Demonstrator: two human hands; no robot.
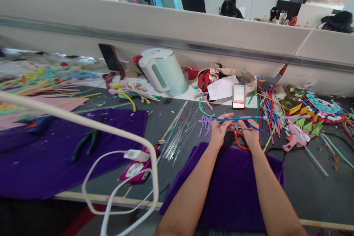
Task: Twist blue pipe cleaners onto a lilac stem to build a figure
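Both of my hands are raised over the front of the table, fingers closed around a long blue pipe cleaner. My left hand pinches it near its left end, and my right hand grips it further right. A second blue strand slants down to the right from my right fingers. Pale lilac fuzzy stem runs on from the blue one toward the right. Below the hands lies a red-orange loop. Short purple pipe cleaner pieces lie left of my left hand.
A purple cloth lies under my forearms. Thin metal wires, a pale kettle and a phone are around. Pliers rest on another cloth. At right are a pink glue gun and colored stems. A white cable crosses the left foreground.
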